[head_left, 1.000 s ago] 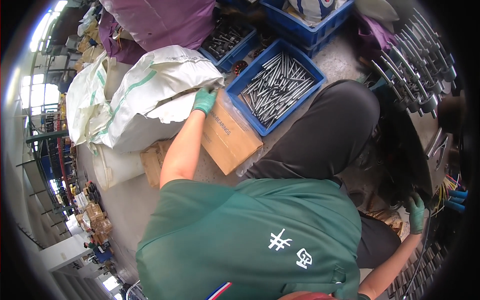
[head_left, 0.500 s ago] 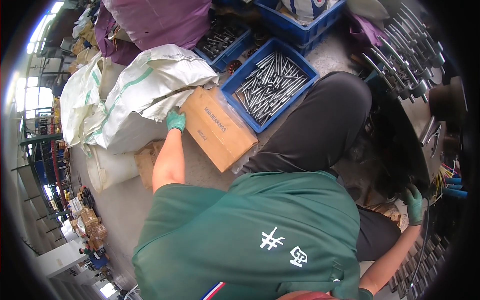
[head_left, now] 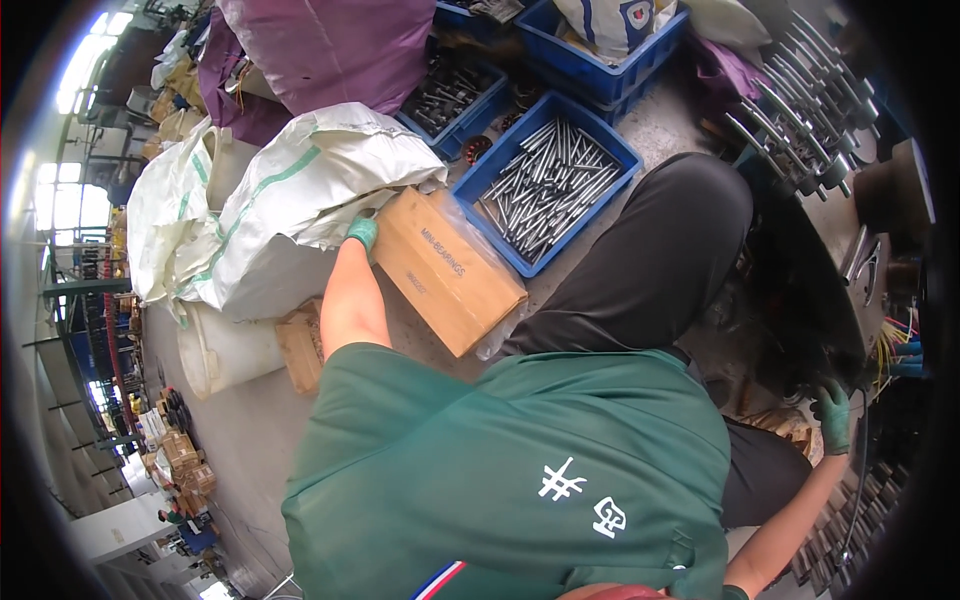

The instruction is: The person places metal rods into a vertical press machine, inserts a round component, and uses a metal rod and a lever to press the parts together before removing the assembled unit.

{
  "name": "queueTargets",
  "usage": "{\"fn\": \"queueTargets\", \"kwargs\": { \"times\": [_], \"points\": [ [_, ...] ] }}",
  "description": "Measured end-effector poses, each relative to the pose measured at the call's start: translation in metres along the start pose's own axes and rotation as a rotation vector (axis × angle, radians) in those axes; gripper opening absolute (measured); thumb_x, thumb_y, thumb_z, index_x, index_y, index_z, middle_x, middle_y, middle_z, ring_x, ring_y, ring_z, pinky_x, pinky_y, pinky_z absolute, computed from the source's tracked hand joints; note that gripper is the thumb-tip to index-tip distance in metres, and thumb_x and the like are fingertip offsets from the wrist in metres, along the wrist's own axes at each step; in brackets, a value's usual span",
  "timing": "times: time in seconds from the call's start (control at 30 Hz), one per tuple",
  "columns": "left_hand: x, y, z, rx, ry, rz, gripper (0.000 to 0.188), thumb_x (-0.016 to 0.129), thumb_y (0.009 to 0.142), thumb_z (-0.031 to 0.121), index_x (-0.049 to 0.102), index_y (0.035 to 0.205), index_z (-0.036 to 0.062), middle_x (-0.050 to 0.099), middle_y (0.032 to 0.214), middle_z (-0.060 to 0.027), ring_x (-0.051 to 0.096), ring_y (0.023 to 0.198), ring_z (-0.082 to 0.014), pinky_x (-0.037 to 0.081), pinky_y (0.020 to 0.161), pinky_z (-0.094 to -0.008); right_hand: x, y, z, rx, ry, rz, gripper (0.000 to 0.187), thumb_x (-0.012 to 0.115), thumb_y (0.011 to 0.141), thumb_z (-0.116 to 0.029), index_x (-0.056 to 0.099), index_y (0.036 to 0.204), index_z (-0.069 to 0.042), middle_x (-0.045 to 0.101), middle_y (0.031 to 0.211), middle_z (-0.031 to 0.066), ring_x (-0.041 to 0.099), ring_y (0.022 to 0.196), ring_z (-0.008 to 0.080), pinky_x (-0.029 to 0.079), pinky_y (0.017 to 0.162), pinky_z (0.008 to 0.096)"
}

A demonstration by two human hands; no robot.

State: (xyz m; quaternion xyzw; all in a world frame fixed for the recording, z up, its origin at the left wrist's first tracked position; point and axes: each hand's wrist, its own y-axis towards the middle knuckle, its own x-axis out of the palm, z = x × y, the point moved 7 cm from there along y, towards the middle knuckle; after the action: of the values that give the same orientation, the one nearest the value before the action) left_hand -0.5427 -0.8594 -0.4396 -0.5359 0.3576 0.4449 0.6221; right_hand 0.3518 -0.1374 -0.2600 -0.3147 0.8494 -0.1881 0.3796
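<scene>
My left hand (head_left: pixel 362 232), in a green glove, reaches forward and grips the far left corner of a brown cardboard box (head_left: pixel 450 272). The box is wrapped in clear plastic and lies on the floor by my knee. It sits between a white sack (head_left: pixel 300 190) and a blue crate of metal rods (head_left: pixel 545 180). My right hand (head_left: pixel 833 415), also in a green glove, rests against the edge of a dark machine bench (head_left: pixel 800 300) at the lower right. Whether its fingers close on anything is unclear.
A purple sack (head_left: pixel 330 45) and more blue crates (head_left: pixel 600 65) of metal parts stand at the back. Bent metal rods (head_left: pixel 810 110) hang in a row at the upper right. A small carton (head_left: pixel 300 345) and white sacks (head_left: pixel 170 220) lie at the left.
My left hand slid from the top of the cardboard box to its far left corner. My right hand stayed at the bench edge.
</scene>
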Motion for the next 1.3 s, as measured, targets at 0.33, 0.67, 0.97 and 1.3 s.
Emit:
{"fn": "queueTargets", "kwargs": {
  "times": [0.33, 0.67, 0.97, 1.3],
  "points": [
    [-0.022, -0.016, 0.029, 0.182, -0.075, -0.076, 0.058, 0.083, 0.076, 0.024, 0.069, 0.127, -0.0011, 0.073, 0.122, -0.0229, 0.07, 0.113, -0.0369, 0.054, 0.098, -0.0401, 0.012, 0.001, -0.012, 0.069, -0.063, -0.008, 0.027, 0.06, 0.1, -0.017, 0.067, 0.123, -0.005, 0.069, 0.089, 0.0021, 0.056, 0.063, 0.0088, 0.042, 0.053, 0.024],
    [-0.027, -0.056, 0.072, 0.227, 0.421, 0.153, 0.026, 0.06, 0.092, 0.019, 0.074, 0.112, 0.0089, 0.072, 0.12, -0.0205, 0.068, 0.113, -0.0404, 0.054, 0.098, -0.0482, 0.01, 0.015, 0.001, -0.005, -0.062, -0.039, 0.026, 0.062, 0.098, -0.02, 0.067, 0.12, -0.007, 0.066, 0.087, -0.0004, 0.056, 0.066, 0.0087, 0.041, 0.055, 0.0238],
    [-0.031, -0.059, 0.106, 0.347, 0.446, 0.151, 0.029, 0.055, 0.097, 0.014, 0.066, 0.125, 0.0116, 0.067, 0.131, -0.0181, 0.064, 0.122, -0.0374, 0.054, 0.1, -0.0489, 0.007, 0.009, 0.007, -0.028, -0.05, 0.005, 0.029, 0.063, 0.099, -0.019, 0.068, 0.124, -0.005, 0.065, 0.089, -0.0014, 0.054, 0.066, 0.0074, 0.04, 0.055, 0.0228],
    [-0.014, 0.006, 0.117, 0.683, 0.811, 0.005, 0.03, 0.051, 0.1, 0.019, 0.075, 0.115, 0.0106, 0.073, 0.121, -0.0181, 0.07, 0.111, -0.0378, 0.056, 0.095, -0.0476, 0.006, -0.008, 0.008, -0.042, -0.142, 0.033, 0.032, 0.062, 0.097, -0.02, 0.069, 0.121, 0.0, 0.071, 0.1, 0.0061, 0.064, 0.08, 0.0173, 0.053, 0.073, 0.0318]
  ]
}}
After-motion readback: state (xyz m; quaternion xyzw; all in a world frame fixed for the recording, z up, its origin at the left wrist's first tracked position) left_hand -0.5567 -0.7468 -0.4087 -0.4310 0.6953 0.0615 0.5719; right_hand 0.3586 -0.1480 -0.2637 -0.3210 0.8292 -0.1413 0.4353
